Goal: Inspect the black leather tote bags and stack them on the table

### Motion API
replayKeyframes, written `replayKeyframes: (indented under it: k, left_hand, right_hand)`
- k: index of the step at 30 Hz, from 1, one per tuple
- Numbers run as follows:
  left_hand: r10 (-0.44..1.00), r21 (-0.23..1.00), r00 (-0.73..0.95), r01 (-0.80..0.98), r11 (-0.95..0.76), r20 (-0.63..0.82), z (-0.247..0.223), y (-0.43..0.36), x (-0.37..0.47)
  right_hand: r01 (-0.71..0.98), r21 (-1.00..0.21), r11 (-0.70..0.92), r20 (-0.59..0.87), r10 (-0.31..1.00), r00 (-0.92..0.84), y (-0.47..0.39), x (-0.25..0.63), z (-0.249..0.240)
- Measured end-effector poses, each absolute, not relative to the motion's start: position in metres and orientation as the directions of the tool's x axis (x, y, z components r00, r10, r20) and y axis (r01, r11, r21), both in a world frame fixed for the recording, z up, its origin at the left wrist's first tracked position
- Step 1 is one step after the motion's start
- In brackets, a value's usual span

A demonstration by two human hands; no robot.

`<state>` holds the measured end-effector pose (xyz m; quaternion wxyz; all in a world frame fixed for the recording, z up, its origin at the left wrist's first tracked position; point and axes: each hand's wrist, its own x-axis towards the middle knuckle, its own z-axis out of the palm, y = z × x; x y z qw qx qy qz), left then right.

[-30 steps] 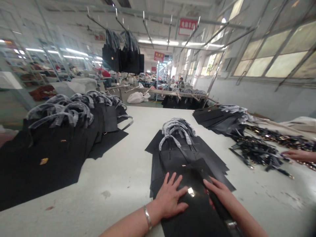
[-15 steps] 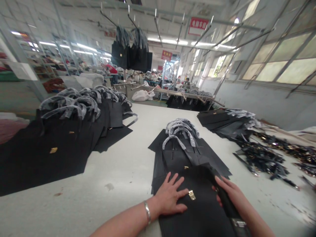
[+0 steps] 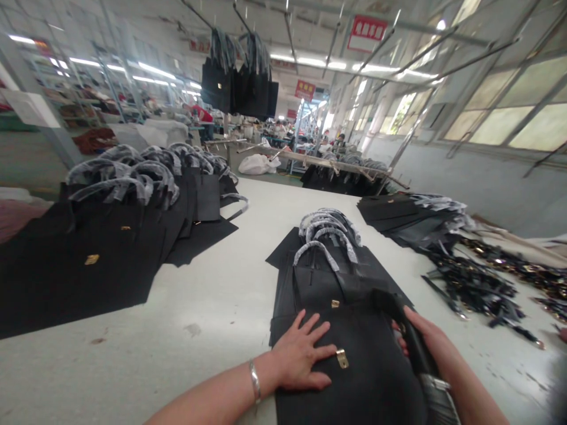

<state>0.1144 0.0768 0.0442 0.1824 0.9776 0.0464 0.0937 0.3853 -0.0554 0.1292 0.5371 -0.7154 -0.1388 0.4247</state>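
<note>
My left hand (image 3: 303, 352) lies flat with fingers spread on a black bag panel (image 3: 367, 389), beside its gold clasp (image 3: 342, 359). At the right edge of that panel, my right hand (image 3: 420, 333) is wrapped round a dark curved handle (image 3: 415, 348) that has a strip of plastic wrap at its lower end. Beyond my hands, more black panels are stacked with plastic-wrapped handles (image 3: 330, 227) looping up; a second gold clasp (image 3: 335, 304) shows there.
A large pile of black bag panels (image 3: 115, 248) covers the left of the pale table (image 3: 208, 301). At right are another panel stack (image 3: 398, 218) and a heap of black straps (image 3: 478, 289). Finished-looking bags (image 3: 254, 91) hang from a rack ahead.
My right hand and the handle have shifted slightly right, and the panel's right edge beneath the handle has changed shape. My left hand stays flat at nearly the same spot.
</note>
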Motion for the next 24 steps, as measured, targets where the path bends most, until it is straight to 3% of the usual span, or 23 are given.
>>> replayKeyframes:
  k: [5,11,14,19,24]
  left_hand:
    - [0.121,0.352,0.977,0.053,-0.935,0.174,0.044,0.077,0.114]
    - [0.102,0.313,0.977,0.039,-0.949,0.187,0.044,0.078,0.112]
    - [0.07,0.277,0.975,0.008,-0.961,0.213,0.043,0.082,0.113]
    - [0.057,0.188,0.962,0.005,-0.982,0.269,0.041,0.065,0.108]
    - [0.147,0.267,0.954,0.075,-0.961,0.26,0.033,0.008,0.068]
  right_hand:
    - [-0.179,-0.849,-0.496,-0.498,0.643,0.582,-0.061,0.375,0.126]
    - [-0.098,-0.923,-0.371,-0.327,0.625,0.709,-0.046,0.388,0.134]
    - [-0.072,-0.923,-0.379,-0.314,0.632,0.709,-0.064,0.384,0.149]
    - [-0.027,-0.839,-0.544,-0.45,0.665,0.595,-0.096,0.336,0.156]
    - [0.009,-0.756,-0.655,-0.596,0.694,0.404,-0.1,0.273,0.129]
